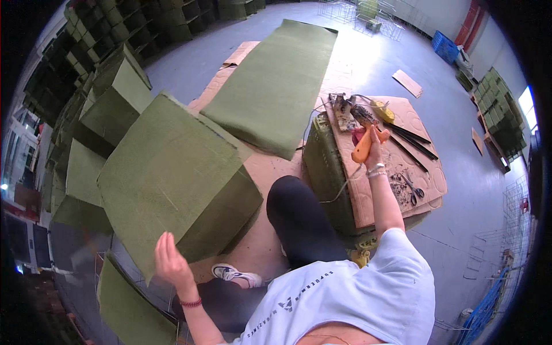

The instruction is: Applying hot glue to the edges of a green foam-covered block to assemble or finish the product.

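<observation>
My right hand (376, 145) is closed around an orange glue gun (362, 150), its front end over a dark, crusted stand (342, 106) on a cardboard-topped box. My left hand (173, 265) is raised beside the near edge of a large green felt-like box (167, 172), fingers stretched out and holding nothing. Whether it touches the box I cannot tell. Several black sticks (409, 138) lie right of the glue gun, near a yellow tool (382, 111). Black-handled scissors (413, 190) rest closer to me, among dark crumbs.
A long green sheet (276, 86) lies on cardboard ahead. More green boxes (109, 106) stand at the left, with a curved green panel (129, 305) below them. Stacked green pieces (500, 103) and a blue crate (444, 47) are at the right. My knee (296, 213) sits between box and worktop.
</observation>
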